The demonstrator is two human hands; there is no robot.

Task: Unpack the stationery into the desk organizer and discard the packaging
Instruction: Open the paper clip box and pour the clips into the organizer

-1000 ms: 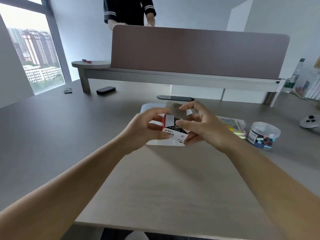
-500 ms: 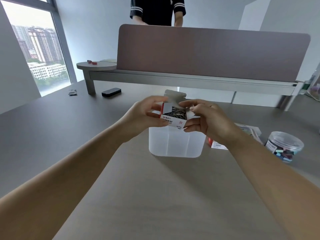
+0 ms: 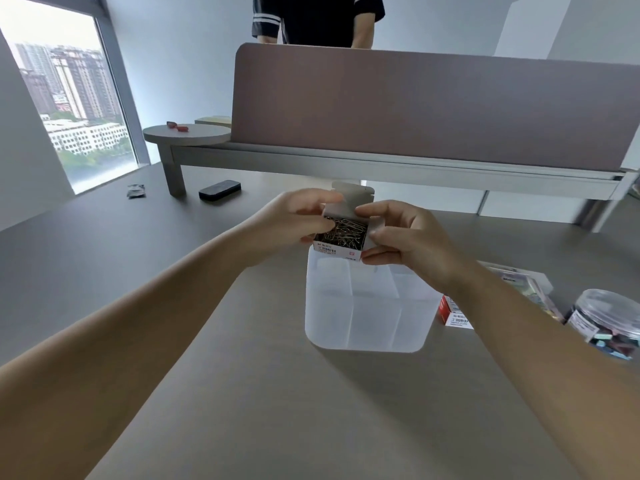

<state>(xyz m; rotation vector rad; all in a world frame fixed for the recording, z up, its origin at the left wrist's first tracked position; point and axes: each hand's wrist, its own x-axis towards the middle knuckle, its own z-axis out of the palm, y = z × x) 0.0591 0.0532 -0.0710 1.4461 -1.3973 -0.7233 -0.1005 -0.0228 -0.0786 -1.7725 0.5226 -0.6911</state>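
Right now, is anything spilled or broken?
Nothing is spilled. The box is open, full of clips, held by the left hand and right hand above the organizer.

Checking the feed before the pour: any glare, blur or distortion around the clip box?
Head view: daylight from the window, soft shadows, no glare; paper clip box sharp in left hand and right hand; translucent desk organizer dividers faint; wide-angle bends the divider panel.
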